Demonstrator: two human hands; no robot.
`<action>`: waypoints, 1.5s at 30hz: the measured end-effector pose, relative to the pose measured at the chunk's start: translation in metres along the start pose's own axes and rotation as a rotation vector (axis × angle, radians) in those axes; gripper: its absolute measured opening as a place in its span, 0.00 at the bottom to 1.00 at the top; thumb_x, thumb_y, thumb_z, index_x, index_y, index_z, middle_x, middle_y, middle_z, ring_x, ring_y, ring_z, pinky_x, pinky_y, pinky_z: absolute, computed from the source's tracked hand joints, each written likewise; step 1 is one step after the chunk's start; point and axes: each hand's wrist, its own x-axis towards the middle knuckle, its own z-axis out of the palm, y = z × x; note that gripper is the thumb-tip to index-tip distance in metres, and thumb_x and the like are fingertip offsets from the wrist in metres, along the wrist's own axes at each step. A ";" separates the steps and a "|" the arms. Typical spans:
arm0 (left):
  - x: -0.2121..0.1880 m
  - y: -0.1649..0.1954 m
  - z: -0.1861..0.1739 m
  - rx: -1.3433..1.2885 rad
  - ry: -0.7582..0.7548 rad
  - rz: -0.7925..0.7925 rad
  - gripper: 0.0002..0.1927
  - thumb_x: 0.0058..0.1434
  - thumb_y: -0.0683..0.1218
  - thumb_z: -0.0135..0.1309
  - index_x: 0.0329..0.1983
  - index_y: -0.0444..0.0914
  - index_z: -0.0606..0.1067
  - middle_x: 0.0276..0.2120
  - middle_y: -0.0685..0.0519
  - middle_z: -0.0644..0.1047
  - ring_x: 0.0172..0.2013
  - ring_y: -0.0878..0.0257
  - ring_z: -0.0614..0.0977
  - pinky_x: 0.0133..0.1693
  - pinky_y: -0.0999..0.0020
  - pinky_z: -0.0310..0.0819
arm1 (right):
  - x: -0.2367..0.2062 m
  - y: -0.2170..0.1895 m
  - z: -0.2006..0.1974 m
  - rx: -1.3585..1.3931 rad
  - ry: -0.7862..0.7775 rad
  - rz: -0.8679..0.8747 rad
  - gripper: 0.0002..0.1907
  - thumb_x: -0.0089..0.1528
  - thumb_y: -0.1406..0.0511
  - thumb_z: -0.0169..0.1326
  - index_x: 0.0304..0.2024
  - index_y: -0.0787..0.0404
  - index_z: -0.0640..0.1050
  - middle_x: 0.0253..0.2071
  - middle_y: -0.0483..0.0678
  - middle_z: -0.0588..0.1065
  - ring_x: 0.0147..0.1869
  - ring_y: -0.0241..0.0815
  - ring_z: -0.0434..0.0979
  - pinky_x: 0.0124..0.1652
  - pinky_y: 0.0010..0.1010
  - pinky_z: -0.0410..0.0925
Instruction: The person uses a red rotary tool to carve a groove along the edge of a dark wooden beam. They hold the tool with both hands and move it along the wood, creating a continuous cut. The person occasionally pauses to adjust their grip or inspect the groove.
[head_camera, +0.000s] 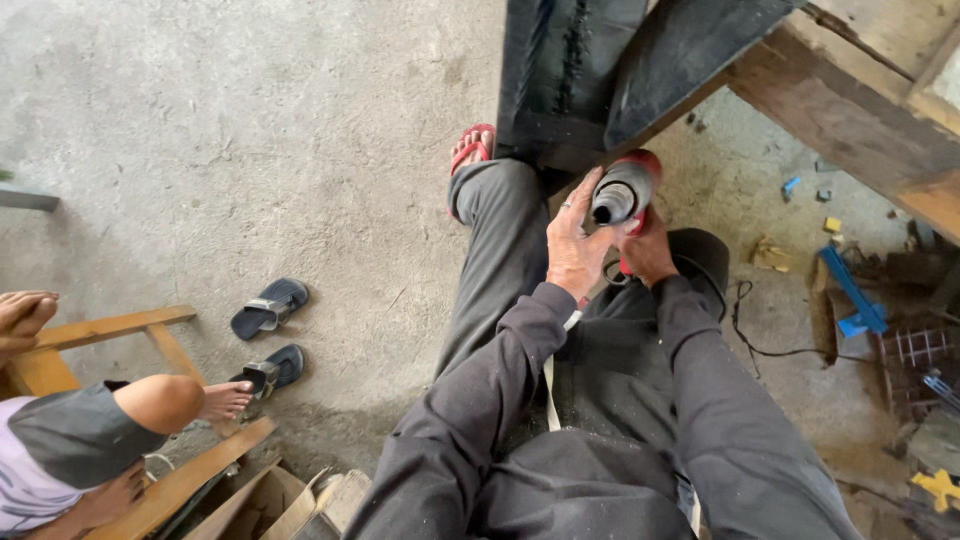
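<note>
I sit with my legs in dark grey trousers stretched over a concrete floor. My left hand (575, 240) wraps its fingers around the grey front end of a red and grey power tool (622, 190). Lower on the tool's red body, my right hand (648, 252) grips it from the right side. The tool points up toward a dark rubber sheet (590, 70) that hangs off a wooden bench. My red sandal (472, 146) shows just past my left knee.
Another person sits on a wooden bench (120, 328) at lower left, bare feet near a pair of dark sandals (268, 335). A wooden workbench (880, 110) fills the upper right. Blue plastic parts (850, 295), a black cord (760, 340) and scraps litter the floor at right. Cardboard (290, 500) lies at the bottom.
</note>
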 end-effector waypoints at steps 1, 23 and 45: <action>0.001 -0.003 -0.003 -0.178 -0.016 -0.092 0.39 0.55 0.39 0.67 0.70 0.36 0.67 0.57 0.46 0.77 0.54 0.57 0.79 0.56 0.65 0.73 | -0.003 -0.005 0.003 -0.028 0.036 0.040 0.24 0.58 0.72 0.59 0.56 0.66 0.69 0.51 0.50 0.76 0.52 0.38 0.75 0.50 0.30 0.70; -0.024 0.074 -0.054 -1.330 -0.339 -0.771 0.37 0.75 0.64 0.47 0.74 0.32 0.61 0.68 0.42 0.69 0.67 0.53 0.71 0.69 0.56 0.63 | -0.172 -0.066 -0.002 -1.055 0.026 -0.711 0.18 0.54 0.63 0.60 0.48 0.48 0.78 0.45 0.48 0.79 0.49 0.51 0.79 0.50 0.54 0.71; -0.080 0.048 0.050 -0.646 -0.435 -0.381 0.29 0.68 0.44 0.61 0.69 0.30 0.68 0.82 0.42 0.55 0.63 0.62 0.72 0.64 0.65 0.69 | -0.082 0.036 -0.118 -0.233 0.177 0.181 0.25 0.54 0.66 0.62 0.53 0.64 0.72 0.45 0.46 0.77 0.47 0.35 0.74 0.48 0.31 0.70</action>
